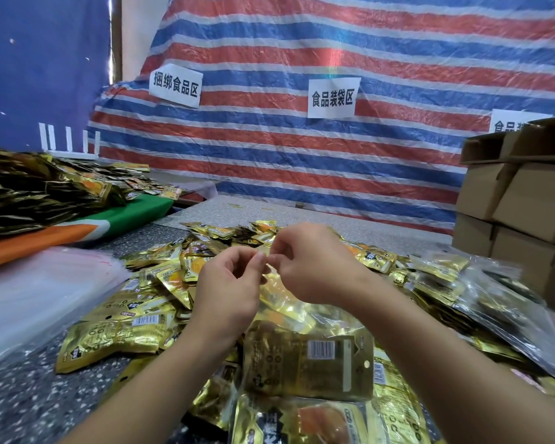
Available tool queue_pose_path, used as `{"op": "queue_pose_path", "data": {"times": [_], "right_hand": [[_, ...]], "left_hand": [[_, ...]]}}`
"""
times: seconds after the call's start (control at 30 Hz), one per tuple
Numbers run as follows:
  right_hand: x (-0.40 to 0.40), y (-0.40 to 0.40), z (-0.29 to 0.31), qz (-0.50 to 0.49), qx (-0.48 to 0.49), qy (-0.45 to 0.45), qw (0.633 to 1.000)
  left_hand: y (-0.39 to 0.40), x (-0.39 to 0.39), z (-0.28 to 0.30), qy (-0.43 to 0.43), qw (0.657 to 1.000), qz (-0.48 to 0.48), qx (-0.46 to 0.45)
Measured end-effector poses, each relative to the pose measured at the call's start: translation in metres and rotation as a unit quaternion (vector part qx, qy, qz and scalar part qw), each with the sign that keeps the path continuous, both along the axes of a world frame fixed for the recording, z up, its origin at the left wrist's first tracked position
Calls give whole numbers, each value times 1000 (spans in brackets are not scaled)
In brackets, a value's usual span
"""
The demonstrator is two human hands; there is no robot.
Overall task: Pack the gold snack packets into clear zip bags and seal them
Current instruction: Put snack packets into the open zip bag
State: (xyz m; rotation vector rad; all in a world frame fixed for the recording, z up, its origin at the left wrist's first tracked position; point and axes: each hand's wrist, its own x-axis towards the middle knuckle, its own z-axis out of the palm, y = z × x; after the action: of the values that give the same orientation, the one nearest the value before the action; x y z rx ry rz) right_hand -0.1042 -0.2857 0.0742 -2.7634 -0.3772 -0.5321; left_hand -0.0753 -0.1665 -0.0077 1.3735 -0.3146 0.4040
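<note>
We observe both hands, left hand (228,283) and right hand (305,267), raised together, pinching the top edge of a clear zip bag (289,302) holding gold snack packets (125,328) above the tabletop (29,405) heap.

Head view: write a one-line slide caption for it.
Both hands, left hand and right hand, pinch the top of a clear zip bag holding gold snack packets, above a heap of loose packets.

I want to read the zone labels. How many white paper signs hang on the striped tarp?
3: one sign at the left of the striped tarp, one sign near the middle, and one sign at the right, partly hidden behind the cardboard boxes.
</note>
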Motion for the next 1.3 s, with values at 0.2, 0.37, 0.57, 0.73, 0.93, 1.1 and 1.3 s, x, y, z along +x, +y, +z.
{"op": "queue_pose_path", "data": {"times": [0.2, 0.37, 0.57, 0.73, 0.93, 1.1, 1.3], "right_hand": [[2, 0, 1, -6, 9, 22, 1000], [2, -2, 3, -5, 6, 55, 998], [1, -9, 11, 15, 21, 87, 996], [1, -7, 16, 12, 12, 72, 997], [-3, -10, 20, 13, 3, 70, 997], [-9, -31, 19, -2, 3, 86, 996], [-13, -39, 16, 8, 27, 77, 997]], "left_hand": [[1, 1, -2, -3, 999, 5, 33], [-1, -1, -1, -23, 996, 11, 89], [-2, -1, 1, -33, 997, 17, 63], [-1, -1, 2, -47, 998, 26, 42], [3, -1, 5, -72, 996, 55, 24], [4, 0, 6, -81, 995, 54, 15], [2, -1, 5, -75, 997, 33, 13]]}}
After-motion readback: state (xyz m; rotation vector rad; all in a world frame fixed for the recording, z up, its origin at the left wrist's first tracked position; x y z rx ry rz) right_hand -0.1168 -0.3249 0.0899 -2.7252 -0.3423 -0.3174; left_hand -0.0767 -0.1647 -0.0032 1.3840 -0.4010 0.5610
